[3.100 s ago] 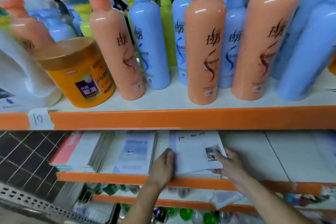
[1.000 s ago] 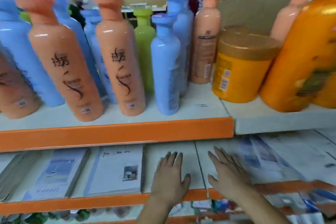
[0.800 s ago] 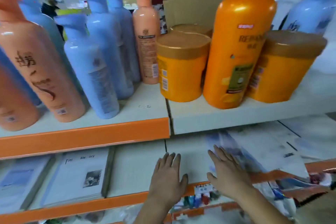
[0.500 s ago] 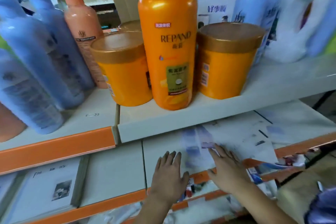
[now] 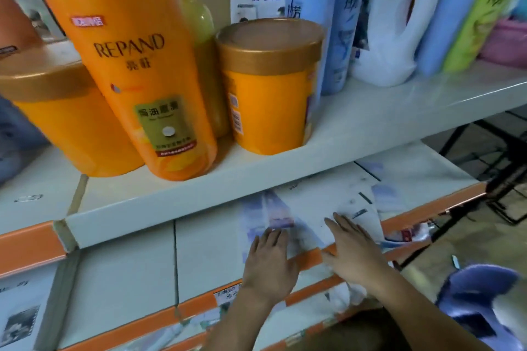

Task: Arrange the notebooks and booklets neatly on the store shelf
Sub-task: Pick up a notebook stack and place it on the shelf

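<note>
On the lower shelf (image 5: 119, 273) lies a loose spread of pale booklets (image 5: 313, 205) with blue and purple cover pictures, fanned out and askew. My left hand (image 5: 269, 262) lies flat with straight fingers at the shelf's front edge, its fingertips on the left booklet. My right hand (image 5: 352, 248) is also flat, fingers spread, over the booklets' front edge. Another white booklet (image 5: 17, 319) with a small dark photo shows at the far lower left.
The upper shelf (image 5: 370, 120) just above carries a tall orange REPAND bottle (image 5: 128, 65), gold-lidded orange tubs (image 5: 271, 88), blue bottles (image 5: 310, 14) and a white jug (image 5: 396, 23). An orange lip (image 5: 427, 208) edges the lower shelf. A black frame (image 5: 507, 179) stands at right.
The view has swung right along the shelf, away from the squared-up booklet stack. Both hands moved right, flat and empty, onto the scattered booklets.
</note>
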A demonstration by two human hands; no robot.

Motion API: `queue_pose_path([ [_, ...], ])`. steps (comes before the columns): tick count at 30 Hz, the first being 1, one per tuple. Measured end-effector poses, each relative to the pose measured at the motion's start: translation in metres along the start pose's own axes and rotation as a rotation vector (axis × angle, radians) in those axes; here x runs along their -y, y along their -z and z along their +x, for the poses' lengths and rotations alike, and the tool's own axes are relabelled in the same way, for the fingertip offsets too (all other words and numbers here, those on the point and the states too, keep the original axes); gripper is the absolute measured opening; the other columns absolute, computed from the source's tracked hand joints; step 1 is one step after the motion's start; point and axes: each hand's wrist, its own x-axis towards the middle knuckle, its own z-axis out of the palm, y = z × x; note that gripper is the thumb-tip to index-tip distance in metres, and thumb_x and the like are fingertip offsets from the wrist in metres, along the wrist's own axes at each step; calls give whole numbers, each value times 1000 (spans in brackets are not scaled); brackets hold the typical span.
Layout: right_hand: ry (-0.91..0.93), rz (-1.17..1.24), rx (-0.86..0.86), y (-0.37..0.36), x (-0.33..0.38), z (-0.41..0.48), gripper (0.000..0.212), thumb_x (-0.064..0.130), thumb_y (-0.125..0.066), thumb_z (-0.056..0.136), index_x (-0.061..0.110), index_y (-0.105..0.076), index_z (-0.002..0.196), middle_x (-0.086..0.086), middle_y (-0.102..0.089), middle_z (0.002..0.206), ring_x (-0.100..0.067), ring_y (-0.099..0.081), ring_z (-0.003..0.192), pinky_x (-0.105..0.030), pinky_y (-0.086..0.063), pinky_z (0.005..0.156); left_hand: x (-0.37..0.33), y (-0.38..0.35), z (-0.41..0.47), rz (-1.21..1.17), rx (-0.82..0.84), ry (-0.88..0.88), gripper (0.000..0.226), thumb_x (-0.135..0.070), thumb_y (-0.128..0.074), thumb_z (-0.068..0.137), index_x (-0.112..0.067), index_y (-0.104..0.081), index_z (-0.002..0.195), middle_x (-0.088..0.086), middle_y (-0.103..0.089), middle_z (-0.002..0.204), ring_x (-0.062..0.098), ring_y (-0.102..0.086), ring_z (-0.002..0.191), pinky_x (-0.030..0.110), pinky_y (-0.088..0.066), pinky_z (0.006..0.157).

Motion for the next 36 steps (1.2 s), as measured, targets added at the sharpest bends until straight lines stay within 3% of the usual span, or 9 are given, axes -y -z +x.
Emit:
queue_pose_path([
  [8,71,-11,47,45,-101,55,80,54,-48,98,19,-12,160,-3,-3,168,-22,-6,155,-39,-15,125,-80,-50,56,-28,-15,147,77,-50,-42,97,-21,-11,162,2,-15,168,23,-10,156,39,-11,126],
  [16,202,25,164,33,-125,96,86,61,-42,97,18,-3,161,-4,6,168,-22,4,155,-43,-11,126,-114,-77,53,1,25,278,73,-52,-36,101,-31,-2,162,-10,12,168,19,15,155,50,-3,126],
  [20,238,6,153,22,-130,98,88,65,-39,97,18,-1,160,-4,9,168,-23,6,155,-43,-7,126,-113,-76,54,-8,55,296,75,-53,-41,99,-33,-4,161,-13,10,168,17,15,155,51,1,126],
  [24,312,-83,148,20,-131,82,81,60,-37,98,20,-3,160,-3,6,168,-23,3,155,-42,-4,126,-111,-80,60,-135,41,295,76,-49,-47,98,-31,-11,161,-12,5,168,16,13,155,49,-7,126],
  [30,413,-28,148,27,-127,66,70,50,-46,98,27,-17,158,7,-20,163,-17,-17,149,-37,-19,121,-100,-85,59,-211,5,309,71,-46,-49,95,-39,-18,159,-19,-1,166,9,9,155,46,-13,126],
  [33,370,10,79,34,-128,81,70,49,-45,98,28,-17,158,4,-25,162,-17,-19,149,-37,-22,120,-99,-85,59,-185,15,310,72,-45,-50,94,-41,-18,158,-22,1,165,8,9,155,45,-13,126],
  [36,306,-16,95,36,-126,93,75,62,-43,95,30,-18,158,2,-16,165,-20,-11,152,-42,-18,123,-101,-84,59,-151,40,316,75,-46,-50,95,-39,-13,160,-20,4,166,10,13,154,45,-9,127],
])
